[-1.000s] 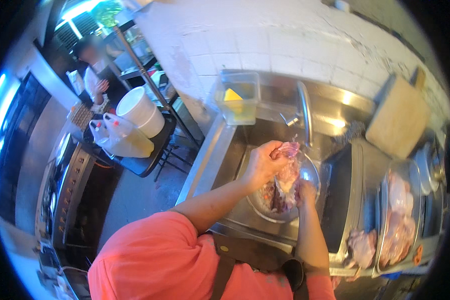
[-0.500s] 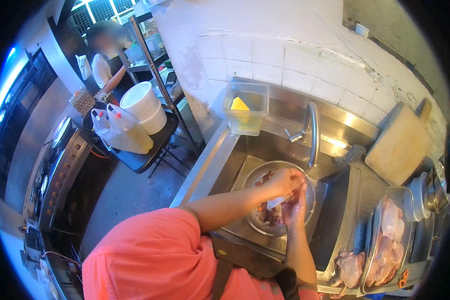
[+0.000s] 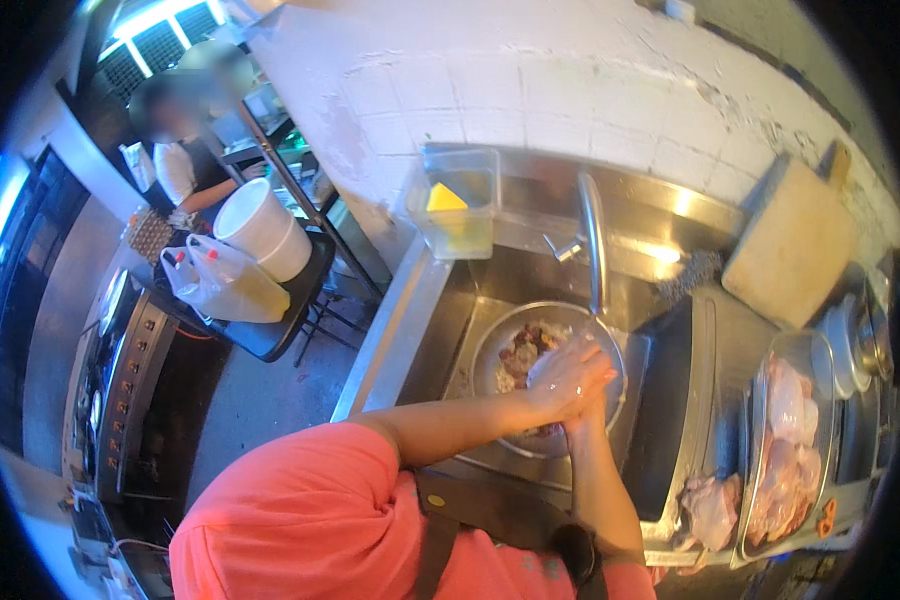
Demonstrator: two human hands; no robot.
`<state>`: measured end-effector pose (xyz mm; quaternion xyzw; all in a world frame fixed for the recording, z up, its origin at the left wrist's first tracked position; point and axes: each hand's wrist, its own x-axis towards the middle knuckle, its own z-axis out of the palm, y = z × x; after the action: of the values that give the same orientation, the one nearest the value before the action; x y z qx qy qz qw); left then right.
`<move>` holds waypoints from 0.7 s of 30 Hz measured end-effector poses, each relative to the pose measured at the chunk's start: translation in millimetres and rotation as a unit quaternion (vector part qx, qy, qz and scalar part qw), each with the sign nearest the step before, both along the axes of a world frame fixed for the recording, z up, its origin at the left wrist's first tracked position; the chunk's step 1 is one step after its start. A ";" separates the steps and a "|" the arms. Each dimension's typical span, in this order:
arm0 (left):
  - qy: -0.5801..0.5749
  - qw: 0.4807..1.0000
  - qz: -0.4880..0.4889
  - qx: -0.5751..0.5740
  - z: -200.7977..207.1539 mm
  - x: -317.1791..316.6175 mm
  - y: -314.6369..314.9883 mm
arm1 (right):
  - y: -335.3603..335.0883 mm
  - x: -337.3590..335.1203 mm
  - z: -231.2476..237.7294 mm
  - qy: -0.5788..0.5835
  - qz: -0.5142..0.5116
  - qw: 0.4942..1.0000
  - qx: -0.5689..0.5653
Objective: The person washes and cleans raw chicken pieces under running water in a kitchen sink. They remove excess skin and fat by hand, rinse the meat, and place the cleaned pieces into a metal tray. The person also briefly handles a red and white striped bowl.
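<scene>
Both my hands meet under the curved tap point(image 3: 592, 245), above a round metal bowl point(image 3: 478, 350) in the sink. My left hand point(image 3: 562, 385) lies over my right, its fingers pressed against it. My right hand point(image 3: 592, 408) is underneath and mostly covered; the fingers of both look closed together. Whatever may be between the palms is hidden. In the bowl, left of my hands, are reddish-brown and pale food pieces point(image 3: 530, 345), too blurred to name. Wet shine shows on my left hand.
Right of the sink stand a clear tray point(image 3: 828, 440) of raw poultry, another raw piece point(image 3: 712, 510), orange-handled scissors point(image 3: 826, 518) and a leaning cutting board point(image 3: 790, 245). A clear tub point(image 3: 475, 235) is behind the sink. Left are a white bucket point(image 3: 265, 230), a bag point(image 3: 225, 285) and a person point(image 3: 195, 170).
My left hand has come down over my right; before, the hands were raised closer to the tap's mouth. More of the bowl's contents shows now. The view has shifted slightly.
</scene>
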<state>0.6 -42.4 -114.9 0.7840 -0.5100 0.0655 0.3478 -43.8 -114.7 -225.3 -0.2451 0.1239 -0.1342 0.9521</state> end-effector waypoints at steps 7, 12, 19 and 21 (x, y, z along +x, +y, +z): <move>0.167 0.984 0.020 -0.055 -45.1 10.3 32.2 | 10.1 3.9 79.0 0.180 -0.212 0.959 -0.060; 0.348 0.929 0.124 0.033 -23.9 5.6 31.1 | 4.7 2.3 54.4 0.239 -0.217 0.904 -0.281; 0.393 0.906 0.157 0.023 -12.7 24.2 23.6 | 10.2 2.5 70.3 0.219 -0.204 0.916 -0.266; 0.465 0.876 0.121 -0.048 -44.1 42.0 30.5 | 9.4 10.0 60.2 0.199 -0.177 0.929 -0.258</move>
<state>42.5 -12.0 -159.0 0.7624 -0.1872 -0.2405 0.5709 -33.8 -105.2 -165.1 -0.4779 0.3131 -0.2762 0.7728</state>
